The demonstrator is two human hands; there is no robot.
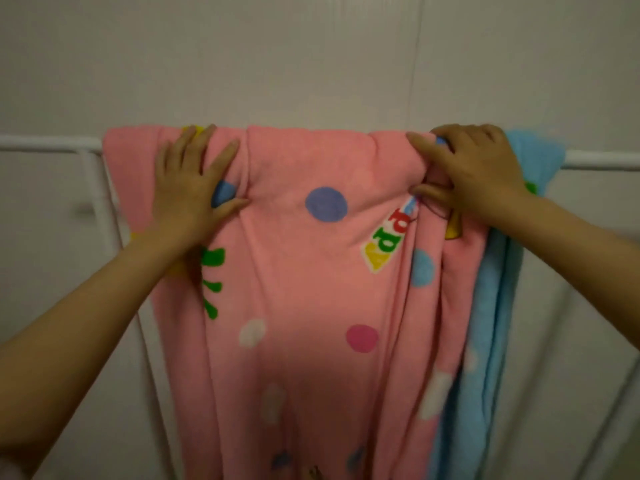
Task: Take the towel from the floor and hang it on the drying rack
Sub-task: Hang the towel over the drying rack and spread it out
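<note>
A pink towel with coloured dots and letters hangs draped over the top bar of a white drying rack, filling the middle of the head view. My left hand lies flat on the towel's upper left part, fingers spread, pressing the cloth against the bar. My right hand is at the towel's upper right corner, with fingers and thumb pinching a bunched fold of the pink cloth at the bar.
A light blue towel hangs on the same bar just right of the pink one, partly behind it. The rack's bar continues to the right. A pale wall stands close behind the rack.
</note>
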